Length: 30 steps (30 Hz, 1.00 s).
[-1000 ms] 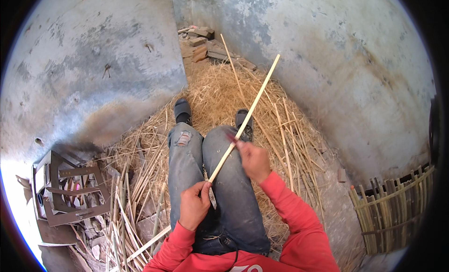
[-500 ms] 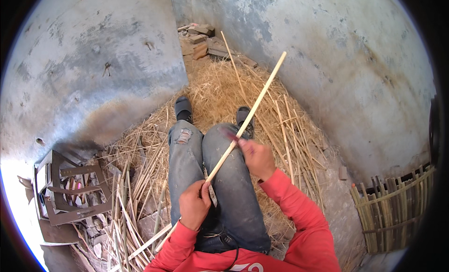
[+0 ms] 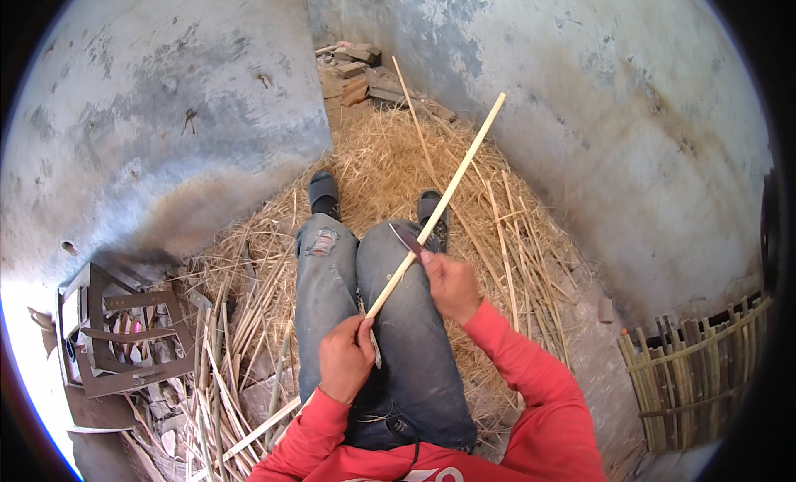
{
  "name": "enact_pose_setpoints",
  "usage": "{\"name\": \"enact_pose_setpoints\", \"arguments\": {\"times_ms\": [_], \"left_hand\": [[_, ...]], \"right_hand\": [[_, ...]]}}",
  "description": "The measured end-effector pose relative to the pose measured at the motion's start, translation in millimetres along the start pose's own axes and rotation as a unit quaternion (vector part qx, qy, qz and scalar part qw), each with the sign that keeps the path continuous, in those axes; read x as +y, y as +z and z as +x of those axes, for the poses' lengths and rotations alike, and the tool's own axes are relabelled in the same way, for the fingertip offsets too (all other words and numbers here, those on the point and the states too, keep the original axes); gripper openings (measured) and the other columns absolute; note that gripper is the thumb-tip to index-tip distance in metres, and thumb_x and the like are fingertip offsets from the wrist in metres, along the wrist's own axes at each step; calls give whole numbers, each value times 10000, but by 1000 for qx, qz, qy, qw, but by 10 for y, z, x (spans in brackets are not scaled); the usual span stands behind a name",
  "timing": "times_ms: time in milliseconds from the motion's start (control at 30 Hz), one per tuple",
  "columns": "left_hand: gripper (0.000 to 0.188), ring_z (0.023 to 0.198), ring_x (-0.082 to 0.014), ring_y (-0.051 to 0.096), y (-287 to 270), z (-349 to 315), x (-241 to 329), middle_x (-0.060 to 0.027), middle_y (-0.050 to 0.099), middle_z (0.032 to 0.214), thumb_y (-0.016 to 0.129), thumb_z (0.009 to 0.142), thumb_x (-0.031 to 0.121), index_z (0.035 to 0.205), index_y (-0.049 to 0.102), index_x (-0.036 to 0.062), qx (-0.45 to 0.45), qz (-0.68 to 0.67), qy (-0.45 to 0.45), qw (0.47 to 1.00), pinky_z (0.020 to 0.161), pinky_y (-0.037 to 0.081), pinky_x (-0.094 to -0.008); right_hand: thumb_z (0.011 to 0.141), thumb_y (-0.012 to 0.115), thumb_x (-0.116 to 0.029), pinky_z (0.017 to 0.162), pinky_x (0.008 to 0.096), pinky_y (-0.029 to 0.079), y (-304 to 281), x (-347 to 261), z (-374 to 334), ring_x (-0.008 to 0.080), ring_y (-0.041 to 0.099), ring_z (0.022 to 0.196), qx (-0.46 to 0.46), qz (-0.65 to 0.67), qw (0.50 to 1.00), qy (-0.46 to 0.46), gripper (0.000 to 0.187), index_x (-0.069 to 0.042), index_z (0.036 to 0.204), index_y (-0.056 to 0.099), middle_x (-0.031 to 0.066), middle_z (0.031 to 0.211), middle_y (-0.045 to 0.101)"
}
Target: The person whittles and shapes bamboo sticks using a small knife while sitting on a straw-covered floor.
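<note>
A long pale bamboo strip (image 3: pixel 461 172) slants across my lap, its far end up past my right knee. My left hand (image 3: pixel 347 358) is closed round its lower part, with the thumb on top. My right hand (image 3: pixel 452 285) grips a knife, its handle mostly hidden in the fingers. The dark knife blade (image 3: pixel 406 238) crosses the strip above my right thigh, its tip pointing up and left. A small pale sliver (image 3: pixel 377 351) shows beside my left thumb, against my jeans.
Straw-like shavings (image 3: pixel 375 155) cover the floor round my feet. Loose bamboo strips (image 3: pixel 217 391) lie at my left, with more strips (image 3: pixel 512 250) at my right. A broken brown frame (image 3: pixel 137 382) stands at the left, a slatted bamboo panel (image 3: pixel 696 374) at the right. Bricks (image 3: pixel 356 72) lie ahead between walls.
The knife and right hand, blurred by motion before, now look sharp and sit slightly lower along the strip. My left hand and the strip have hardly moved.
</note>
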<state>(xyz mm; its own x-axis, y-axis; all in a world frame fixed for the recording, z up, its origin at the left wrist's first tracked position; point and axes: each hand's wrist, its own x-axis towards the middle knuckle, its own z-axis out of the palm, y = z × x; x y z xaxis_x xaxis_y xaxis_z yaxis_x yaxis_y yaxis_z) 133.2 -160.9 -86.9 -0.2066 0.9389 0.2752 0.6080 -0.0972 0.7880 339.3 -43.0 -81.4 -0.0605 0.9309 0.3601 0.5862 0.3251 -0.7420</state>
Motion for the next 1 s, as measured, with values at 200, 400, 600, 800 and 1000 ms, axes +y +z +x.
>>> {"name": "enact_pose_setpoints", "arguments": {"times_ms": [200,400,600,800,1000], "left_hand": [[168,598,-152,598,-148,-53,-60,-115,657,696,679,989,126,1033,718,-32,-74,-46,-53,995,579,462,-307],[288,689,-114,633,-890,-361,-295,-70,687,797,711,979,134,1211,669,-31,-223,-50,-114,967,650,506,-278],[245,586,-72,480,-1469,-741,-730,-31,595,643,661,1031,207,1030,769,-13,-214,-12,-171,962,534,390,-276],[263,586,-56,446,-1294,-784,-719,26,495,613,630,1053,211,1033,770,-11,-213,-90,-228,946,518,346,-276],[278,557,-34,393,-1251,-726,-714,48,454,581,615,1063,219,1033,777,-5,-233,-106,-236,937,497,303,-261]], "right_hand": [[1057,572,-383,488,485,400,2,102,-100,445,572,536,-35,0,999,-15,506,-14,714,616,241,594,537],[1062,563,-385,496,480,409,95,168,-104,444,580,552,5,18,1000,2,503,-19,721,616,246,608,542],[1061,573,-365,501,469,430,110,81,-77,443,595,565,30,38,999,25,470,-15,754,638,252,619,551],[1057,584,-354,506,468,447,158,71,-51,420,619,553,41,54,998,5,444,-10,793,677,253,611,564],[1070,560,-349,496,436,443,125,227,-109,358,602,500,32,52,998,-11,455,-6,803,694,223,594,573]]}}
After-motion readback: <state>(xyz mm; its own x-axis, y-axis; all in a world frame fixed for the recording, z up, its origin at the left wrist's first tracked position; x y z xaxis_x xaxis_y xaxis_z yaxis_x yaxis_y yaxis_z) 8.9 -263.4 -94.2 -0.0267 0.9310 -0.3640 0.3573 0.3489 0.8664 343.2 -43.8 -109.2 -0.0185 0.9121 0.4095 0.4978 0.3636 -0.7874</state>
